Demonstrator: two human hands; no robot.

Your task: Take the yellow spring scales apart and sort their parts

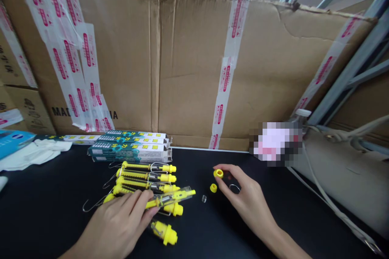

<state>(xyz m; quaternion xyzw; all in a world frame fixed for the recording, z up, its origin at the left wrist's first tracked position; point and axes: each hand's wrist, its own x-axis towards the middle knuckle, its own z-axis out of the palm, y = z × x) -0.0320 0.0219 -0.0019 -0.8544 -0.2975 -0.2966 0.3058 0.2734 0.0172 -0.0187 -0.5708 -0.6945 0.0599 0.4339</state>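
My left hand (121, 222) is closed around a yellow spring scale with a clear tube (172, 197), lifted slightly over a row of several similar yellow spring scales (146, 178) with wire hooks on the black table (45, 206). My right hand (240, 196) pinches a small yellow cap (218, 173) between fingertips; a metal ring (234, 188) lies under its fingers. A second yellow cap (213, 187) and a tiny clear piece (204, 198) lie between my hands. Another yellow scale part (164, 232) lies near my left hand.
Teal and white product boxes (130, 147) are stacked behind the scales. A tall taped cardboard wall (188, 68) closes the back. White cloth (33, 151) and a blue box (13, 139) sit at the far left. A beige bag with straps (340, 170) lies right.
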